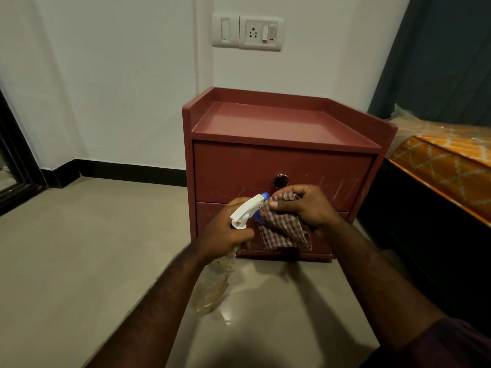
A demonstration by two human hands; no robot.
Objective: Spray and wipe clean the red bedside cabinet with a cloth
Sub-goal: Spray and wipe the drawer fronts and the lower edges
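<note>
The red bedside cabinet (281, 160) stands on the floor against the white wall, with two drawers and a round metal knob (280, 180) on the upper one. My left hand (225, 232) grips the neck of a clear spray bottle (212, 285) with a white and blue trigger head (248, 211), nozzle pointing toward the cloth. My right hand (305, 205) holds a brown checked cloth (283, 229) bunched right at the nozzle, in front of the lower drawer. The cabinet's top tray is bare.
A bed with an orange patterned mattress (446, 160) stands close on the right of the cabinet. A switch and socket plate (247, 31) is on the wall above. A dark door frame (13, 166) is at the left. Pale floor tiles (93, 248) stretch to the left.
</note>
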